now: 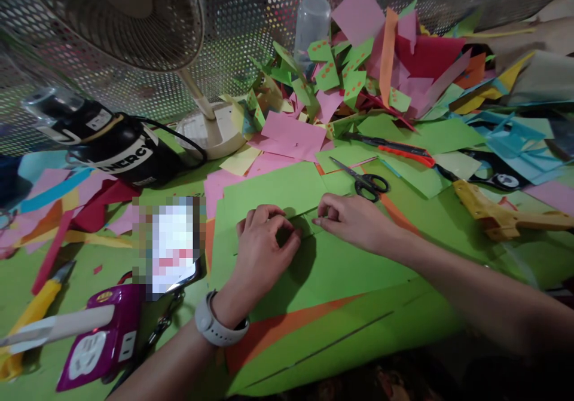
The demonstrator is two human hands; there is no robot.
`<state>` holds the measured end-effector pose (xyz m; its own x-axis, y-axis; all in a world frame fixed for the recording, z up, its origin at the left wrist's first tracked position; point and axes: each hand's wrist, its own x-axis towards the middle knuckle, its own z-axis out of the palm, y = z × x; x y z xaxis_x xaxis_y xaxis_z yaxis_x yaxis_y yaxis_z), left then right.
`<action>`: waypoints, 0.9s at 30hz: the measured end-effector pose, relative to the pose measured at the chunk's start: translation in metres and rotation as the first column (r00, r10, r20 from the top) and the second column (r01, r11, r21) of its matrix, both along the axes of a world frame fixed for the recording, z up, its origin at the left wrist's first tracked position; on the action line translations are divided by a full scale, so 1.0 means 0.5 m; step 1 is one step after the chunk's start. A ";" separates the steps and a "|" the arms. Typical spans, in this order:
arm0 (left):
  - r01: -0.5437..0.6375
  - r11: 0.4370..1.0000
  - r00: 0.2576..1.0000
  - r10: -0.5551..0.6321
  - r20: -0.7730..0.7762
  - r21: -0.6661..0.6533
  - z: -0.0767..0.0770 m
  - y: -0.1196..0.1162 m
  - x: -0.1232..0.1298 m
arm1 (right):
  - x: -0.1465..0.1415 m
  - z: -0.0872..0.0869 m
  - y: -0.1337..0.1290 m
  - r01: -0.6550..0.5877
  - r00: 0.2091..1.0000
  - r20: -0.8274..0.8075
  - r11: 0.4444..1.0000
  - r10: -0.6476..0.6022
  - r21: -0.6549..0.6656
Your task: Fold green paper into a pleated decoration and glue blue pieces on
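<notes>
Curling over green paper (278, 189), left hand (262, 251) and right hand (352, 219) obscure whether either grip holds it; I cannot tell.

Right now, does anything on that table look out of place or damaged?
Mostly just mess: paper scraps are heaped in front of the mesh screen, and the clear cup behind some of them looks upside down. An orange sheet juts out crookedly from under the green paper. No spill or damage is obvious.

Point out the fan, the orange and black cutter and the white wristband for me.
Fan (224, 141), head view: on its base.
Orange and black cutter (425, 160), head view: orange end.
White wristband (226, 333), head view: strap.
</notes>
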<state>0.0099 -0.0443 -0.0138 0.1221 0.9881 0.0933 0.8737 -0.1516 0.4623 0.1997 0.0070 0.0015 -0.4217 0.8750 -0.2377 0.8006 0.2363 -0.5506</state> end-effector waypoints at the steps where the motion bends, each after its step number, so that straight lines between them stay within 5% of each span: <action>1: 0.001 1.000 1.000 -0.001 -0.004 -0.001 0.000 0.000 0.000 | 0.000 0.000 0.000 0.001 1.000 0.001 1.000 -0.001 0.002; 27: 0.026 0.999 1.000 -0.026 -0.011 -0.022 0.002 0.003 0.000 | -0.007 -0.010 -0.003 0.025 0.999 -0.031 0.998 -0.024 0.053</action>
